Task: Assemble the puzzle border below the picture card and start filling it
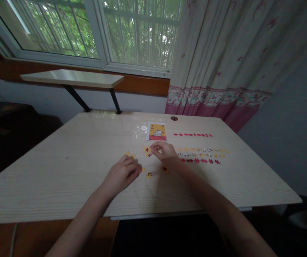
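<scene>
On a pale table (62, 171) below a window (139, 35), left hand (123, 172) and right hand (164, 152) curl near puzzle pieces (147, 150), their grip unclear.

My left hand (119, 175) and right hand (166, 152), bare, show slim fingers (135, 175) and narrow wrists (106, 189); my left forearm (81, 221) and right forearm (223, 207), uncovered and smooth in outline, broaden below. In this dim light, my fingernails are hard to make out.
</scene>
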Available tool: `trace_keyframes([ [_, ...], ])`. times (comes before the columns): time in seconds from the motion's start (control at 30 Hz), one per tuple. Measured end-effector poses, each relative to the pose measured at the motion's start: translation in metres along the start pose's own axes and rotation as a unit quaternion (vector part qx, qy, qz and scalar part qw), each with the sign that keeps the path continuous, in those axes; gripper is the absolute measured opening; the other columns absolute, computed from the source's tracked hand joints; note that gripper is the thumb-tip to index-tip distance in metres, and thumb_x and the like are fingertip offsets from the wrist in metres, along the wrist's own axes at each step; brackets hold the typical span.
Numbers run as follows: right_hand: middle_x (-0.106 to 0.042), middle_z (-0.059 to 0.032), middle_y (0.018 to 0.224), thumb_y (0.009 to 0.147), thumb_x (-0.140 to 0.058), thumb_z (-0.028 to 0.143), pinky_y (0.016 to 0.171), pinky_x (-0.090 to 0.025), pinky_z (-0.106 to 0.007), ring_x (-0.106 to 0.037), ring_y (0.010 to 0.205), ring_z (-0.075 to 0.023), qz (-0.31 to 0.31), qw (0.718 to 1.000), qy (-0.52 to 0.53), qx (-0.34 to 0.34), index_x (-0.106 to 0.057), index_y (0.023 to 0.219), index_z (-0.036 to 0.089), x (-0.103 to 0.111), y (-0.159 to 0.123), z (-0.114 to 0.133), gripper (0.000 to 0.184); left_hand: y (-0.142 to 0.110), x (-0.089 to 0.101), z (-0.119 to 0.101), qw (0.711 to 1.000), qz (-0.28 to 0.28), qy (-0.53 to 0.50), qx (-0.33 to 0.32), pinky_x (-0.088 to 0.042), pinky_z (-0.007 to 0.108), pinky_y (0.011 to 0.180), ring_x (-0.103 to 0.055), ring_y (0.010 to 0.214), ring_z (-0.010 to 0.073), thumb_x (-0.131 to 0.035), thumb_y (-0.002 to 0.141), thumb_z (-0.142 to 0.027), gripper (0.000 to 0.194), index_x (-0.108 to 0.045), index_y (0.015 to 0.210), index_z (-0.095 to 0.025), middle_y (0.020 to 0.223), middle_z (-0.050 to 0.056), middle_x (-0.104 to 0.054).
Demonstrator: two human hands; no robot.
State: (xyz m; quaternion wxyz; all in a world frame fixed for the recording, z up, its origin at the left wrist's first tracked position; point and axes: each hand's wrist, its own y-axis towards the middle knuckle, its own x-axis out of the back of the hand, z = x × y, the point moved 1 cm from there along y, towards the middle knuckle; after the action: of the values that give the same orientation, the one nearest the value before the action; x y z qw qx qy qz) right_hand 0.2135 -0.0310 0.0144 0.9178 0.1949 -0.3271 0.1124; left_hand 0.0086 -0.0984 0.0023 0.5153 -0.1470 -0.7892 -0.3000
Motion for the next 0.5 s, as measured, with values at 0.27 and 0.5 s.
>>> trace_keyframes([
  [0.27,-0.071,-0.0045,0.081,0.077,-0.063,0.02,0.068,-0.05,-0.025,-0.064,0.073,-0.0134,-0.02,0.996,0.077,-0.05,-0.07,0.087,0.015,0.033,0.011,-0.027,0.013,0.022,0.017,0.007,0.998,-0.019,-0.043,0.033,-0.043,0.034,0.077,-0.05,0.084,0.0201,-0.05,0.091,-0.032,0.022,-0.066,0.086,-0.019,0.085,0.004,-0.066],
  [0.5,-0.069,-0.0027,0.075,0.075,-0.065,0.019,0.064,-0.044,-0.022,-0.059,0.066,-0.0104,0.067,0.996,0.033,-0.055,-0.07,0.083,0.014,0.04,0.006,-0.03,0.011,0.066,0.019,0.022,0.996,0.077,0.033,0.023,-0.042,0.029,0.067,-0.05,0.082,0.0216,-0.051,0.087,-0.03,0.022,-0.07,0.082,-0.019,0.079,0.006,-0.065],
])
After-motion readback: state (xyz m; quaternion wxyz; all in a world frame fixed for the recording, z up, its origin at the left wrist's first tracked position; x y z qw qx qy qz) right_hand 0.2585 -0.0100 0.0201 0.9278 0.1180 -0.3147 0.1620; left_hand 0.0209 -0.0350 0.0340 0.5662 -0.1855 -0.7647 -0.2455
